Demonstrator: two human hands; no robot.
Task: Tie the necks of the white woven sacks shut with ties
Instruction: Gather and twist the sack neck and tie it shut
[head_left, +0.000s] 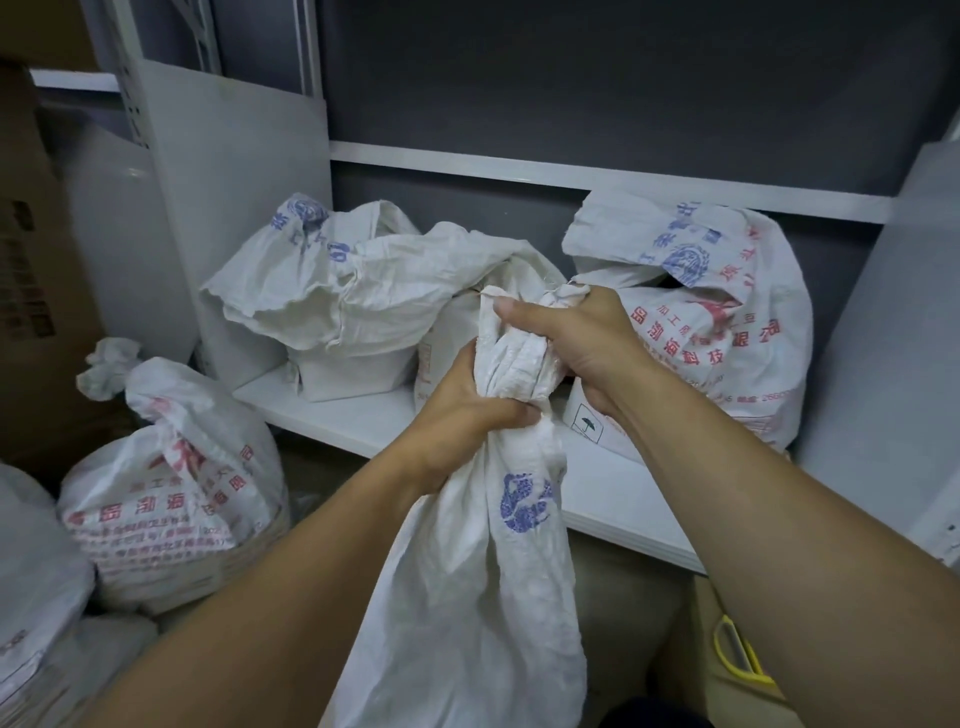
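Two grips, both clamped on one neck (514, 364) of gathered white cloth.

- Lower: left grip (470, 410), fingers curled tight round the bunched weave.
- Upper: right grip (582, 332), touching the left one, thumb laid across the cloth and fingers wrapped behind it. The frayed mouth pokes out above this fist.
- Below the grips: held sack (467, 582), white woven with a blue round stamp under the neck. Its body hangs in front of the shelf edge and its lower end is out of frame.
- Behind: shelf (332, 410), a white board with a grey back panel.
- On the shelf, left: open sack (311, 291) with blue print, its mouth slack and folded over, draped on a white box (353, 376).
- On the shelf, right: printed sack (727, 332) with red and blue characters, its mouth loose and flopped forward.
- Just in front of the printed sack: carton (587, 423) with an umbrella mark, partly behind the right forearm.
- Floor, left of the shelf: floor sack (182, 483), full, with red print. Its top is bunched into a tuft (109, 364); what holds it cannot be made out.
- Far left, against the floor sack: part of an edge sack (31, 551).
- Above these: brown cardboard box (31, 249).
- Lower right corner: yellow-edged item (737, 654), kind unclear.
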